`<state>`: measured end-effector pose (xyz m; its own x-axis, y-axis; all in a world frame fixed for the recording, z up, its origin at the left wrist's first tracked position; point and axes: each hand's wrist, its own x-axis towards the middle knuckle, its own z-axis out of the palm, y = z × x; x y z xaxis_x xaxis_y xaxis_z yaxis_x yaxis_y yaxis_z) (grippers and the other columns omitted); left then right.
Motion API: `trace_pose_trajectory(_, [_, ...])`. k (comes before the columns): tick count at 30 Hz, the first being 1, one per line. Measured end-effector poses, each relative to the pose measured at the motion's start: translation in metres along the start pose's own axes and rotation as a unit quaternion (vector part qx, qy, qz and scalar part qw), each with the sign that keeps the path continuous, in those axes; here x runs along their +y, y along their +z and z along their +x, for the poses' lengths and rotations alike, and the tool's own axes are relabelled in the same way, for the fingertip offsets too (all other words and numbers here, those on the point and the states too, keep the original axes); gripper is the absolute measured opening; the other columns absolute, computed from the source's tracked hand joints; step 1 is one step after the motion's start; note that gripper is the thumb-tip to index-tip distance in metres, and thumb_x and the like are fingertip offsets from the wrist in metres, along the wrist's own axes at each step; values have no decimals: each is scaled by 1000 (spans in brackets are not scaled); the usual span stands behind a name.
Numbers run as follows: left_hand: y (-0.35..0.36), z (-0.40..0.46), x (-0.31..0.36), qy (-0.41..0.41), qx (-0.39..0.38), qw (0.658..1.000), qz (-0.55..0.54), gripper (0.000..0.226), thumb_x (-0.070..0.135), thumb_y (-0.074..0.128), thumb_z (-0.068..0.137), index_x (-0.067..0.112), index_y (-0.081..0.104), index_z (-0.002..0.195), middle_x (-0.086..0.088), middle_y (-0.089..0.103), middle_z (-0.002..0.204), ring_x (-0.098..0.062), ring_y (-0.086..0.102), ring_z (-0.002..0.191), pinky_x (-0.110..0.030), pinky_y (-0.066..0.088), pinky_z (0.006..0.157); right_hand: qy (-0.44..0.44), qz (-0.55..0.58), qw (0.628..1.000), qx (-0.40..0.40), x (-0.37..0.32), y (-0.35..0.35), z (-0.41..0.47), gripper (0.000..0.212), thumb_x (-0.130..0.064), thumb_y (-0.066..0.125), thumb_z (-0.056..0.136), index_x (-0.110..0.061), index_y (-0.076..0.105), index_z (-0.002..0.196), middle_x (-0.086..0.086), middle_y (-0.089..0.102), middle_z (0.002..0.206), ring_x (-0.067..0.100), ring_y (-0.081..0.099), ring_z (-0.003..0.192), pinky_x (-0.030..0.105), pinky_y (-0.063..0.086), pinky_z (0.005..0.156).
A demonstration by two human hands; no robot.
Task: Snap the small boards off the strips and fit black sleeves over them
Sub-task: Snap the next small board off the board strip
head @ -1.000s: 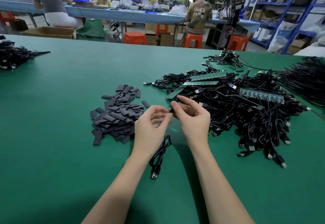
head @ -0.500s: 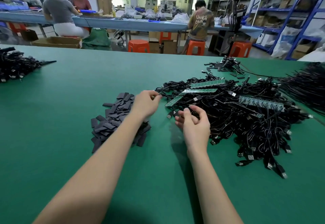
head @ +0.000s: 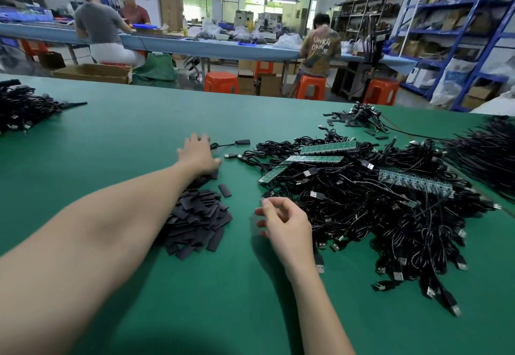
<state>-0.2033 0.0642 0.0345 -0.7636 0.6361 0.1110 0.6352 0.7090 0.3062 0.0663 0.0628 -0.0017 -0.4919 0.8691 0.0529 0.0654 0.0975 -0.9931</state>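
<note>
Bare green surface (head: 117, 142) is left open at near and left; the right is blocked by tangled cables (head: 390, 215), the middle by the sleeve pile (head: 195, 221).

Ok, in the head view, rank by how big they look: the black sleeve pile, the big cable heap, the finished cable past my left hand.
1. big cable heap, by far the largest.
2. black sleeve pile.
3. finished cable, smallest, though it lies farther from the camera, which shrinks it somewhat.
</note>
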Motion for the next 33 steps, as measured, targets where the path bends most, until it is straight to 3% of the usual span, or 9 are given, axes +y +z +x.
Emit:
trace_pose_trajectory(3, [11, -10, -14, -54, 8, 998, -9, 75, 56, 67, 86, 11, 40, 138, -17, 39, 144, -36, 38, 135, -53, 40, 106, 4, -2, 1000, -3, -1, 1, 0, 10, -32, 63, 96, -27, 70, 90, -11, 77, 82, 16, 73, 79, 49, 58, 88])
trace_pose_trajectory(7, [8, -21, -18, -1, 55, 998, 37, 61, 57, 65, 87, 16, 52, 130, -14, 44, 136, -33, 39, 131, -49, 38, 106, 9, -7, 1000, -7, -1, 2, -2, 10, -31, 63, 96, -26, 70, 91, -11, 77, 82, 18, 73, 78, 49, 58, 88])
trace_pose_trajectory(14, [4, -51, -18, 52, -6, 998, 43, 23, 41, 55, 91, 30, 62, 111, -6, 55, 126, -29, 48, 125, -44, 39, 99, 10, -38, 999, -13, -3, 2, -7, 13, -31, 61, 97, -25, 71, 91, -13, 76, 80, 13, 73, 75, 42, 58, 89])
trace_pose_trajectory(18, [-13, -56, -14, 53, -57, 995, 66, 24, 55, 58, 84, 32, 60, 92, -1, 62, 117, -24, 53, 104, -37, 40, 85, 13, -48, 999, -14, -5, 2, -8, 14, -30, 61, 97, -24, 71, 90, -14, 76, 79, 12, 73, 76, 39, 58, 88])
trace_pose_trajectory(21, [-16, -52, -11, 61, -36, 996, 49, 45, 68, 53, 86, 34, 60, 115, -5, 53, 134, -28, 48, 122, -48, 39, 100, 12, -62, 998, -14, -5, 4, -8, 14, -30, 62, 97, -23, 72, 90, -15, 76, 78, 12, 73, 79, 38, 58, 89])
trace_pose_trajectory(23, [-12, -53, -6, 44, -79, 994, 59, 58, 68, 50, 90, 33, 49, 137, -10, 42, 147, -33, 38, 137, -53, 37, 109, 9, -69, 997, -14, -4, 4, -8, 15, -30, 62, 97, -23, 72, 89, -16, 76, 78, 11, 72, 79, 37, 57, 89])
trace_pose_trajectory(27, [-17, -55, 9, 36, -143, 975, 165, 52, 52, 57, 91, 21, 50, 132, -14, 48, 141, -34, 47, 129, -46, 46, 104, 12, -71, 997, -18, -4, 3, -8, 16, -30, 62, 97, -23, 72, 86, -15, 76, 78, 13, 72, 80, 38, 57, 88])
trace_pose_trajectory(30, [-23, -50, 30, 40, -154, 957, 243, 59, 56, 58, 87, 19, 55, 133, -9, 56, 136, -31, 56, 122, -42, 49, 99, 7, -78, 997, -23, -3, 4, -8, 18, -30, 62, 96, -22, 71, 83, -16, 76, 77, 13, 71, 77, 37, 57, 87])
trace_pose_trajectory(33, [-12, -40, 54, 82, -91, 982, 141, 68, 60, 49, 95, 17, 42, 147, -15, 46, 148, -36, 48, 133, -50, 43, 108, 5, -85, 996, -17, -3, 5, -6, 19, -30, 62, 94, -22, 71, 79, -17, 75, 76, 13, 70, 73, 36, 57, 84])
